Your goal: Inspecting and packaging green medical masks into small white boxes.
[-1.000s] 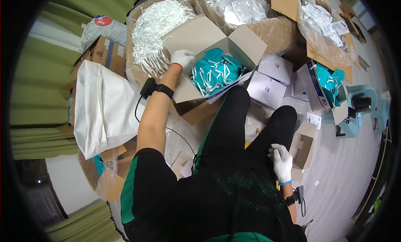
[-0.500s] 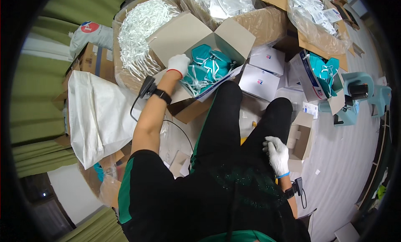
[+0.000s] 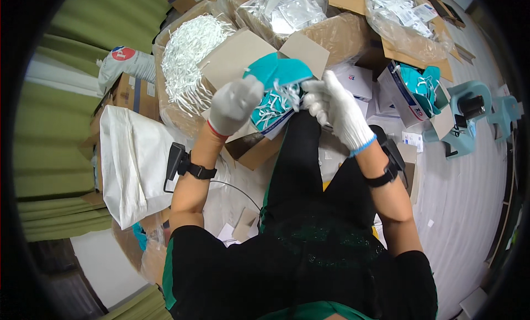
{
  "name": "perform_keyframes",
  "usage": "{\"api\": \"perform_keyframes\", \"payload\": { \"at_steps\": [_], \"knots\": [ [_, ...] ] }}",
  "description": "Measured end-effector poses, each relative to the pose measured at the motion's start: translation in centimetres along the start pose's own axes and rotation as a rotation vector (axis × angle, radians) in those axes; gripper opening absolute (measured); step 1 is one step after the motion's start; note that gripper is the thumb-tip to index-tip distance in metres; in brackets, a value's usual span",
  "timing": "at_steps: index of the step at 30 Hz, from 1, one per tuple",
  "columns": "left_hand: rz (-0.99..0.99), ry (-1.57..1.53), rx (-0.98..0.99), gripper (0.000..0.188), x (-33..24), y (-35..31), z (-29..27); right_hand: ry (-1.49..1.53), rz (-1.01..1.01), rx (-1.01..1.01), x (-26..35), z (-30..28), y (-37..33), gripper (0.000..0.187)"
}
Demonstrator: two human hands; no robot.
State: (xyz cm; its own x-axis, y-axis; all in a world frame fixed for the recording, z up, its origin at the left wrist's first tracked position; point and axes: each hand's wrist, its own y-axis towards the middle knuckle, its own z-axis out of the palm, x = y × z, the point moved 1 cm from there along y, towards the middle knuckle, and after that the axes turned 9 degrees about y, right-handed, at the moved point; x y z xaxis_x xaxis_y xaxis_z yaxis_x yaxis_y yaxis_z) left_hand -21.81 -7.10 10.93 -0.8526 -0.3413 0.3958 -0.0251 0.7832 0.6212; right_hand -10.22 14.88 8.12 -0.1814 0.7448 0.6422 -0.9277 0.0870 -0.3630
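A round red emblem (image 3: 123, 54) with a pale letter marks the white bulging sack (image 3: 141, 67); small coloured logos stand on the white cardboard carton (image 3: 356, 83) and blue-banded white carton (image 3: 402, 102).

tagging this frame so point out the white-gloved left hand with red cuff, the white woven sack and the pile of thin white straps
White-gloved left hand (image 3: 235, 103): head view, glove's middle.
White woven sack (image 3: 135, 162): head view, broad side.
Thin white straps (image 3: 190, 57): head view, pile's middle.

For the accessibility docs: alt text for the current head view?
A person's white-gloved left hand and right hand are at teal masks with white straps over an open box; grips unclear. Beyond lie white strips and silvery packets.
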Motion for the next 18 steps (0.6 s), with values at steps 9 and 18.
{"api": "perform_keyframes", "payload": {
  "at_steps": [9,18],
  "knots": [
    [-0.345,-0.278,-0.055,0.023,-2.5,-0.9,-0.4,-0.793,-0.817,-0.279,0.4,-3.7,-0.2,0.018],
    [-1.199,-0.894,-0.182,0.024,-1.5,-1.1,1.3,-0.5,-0.693,-0.248,5.0,-7.6,-5.2,0.02]
  ]
}}
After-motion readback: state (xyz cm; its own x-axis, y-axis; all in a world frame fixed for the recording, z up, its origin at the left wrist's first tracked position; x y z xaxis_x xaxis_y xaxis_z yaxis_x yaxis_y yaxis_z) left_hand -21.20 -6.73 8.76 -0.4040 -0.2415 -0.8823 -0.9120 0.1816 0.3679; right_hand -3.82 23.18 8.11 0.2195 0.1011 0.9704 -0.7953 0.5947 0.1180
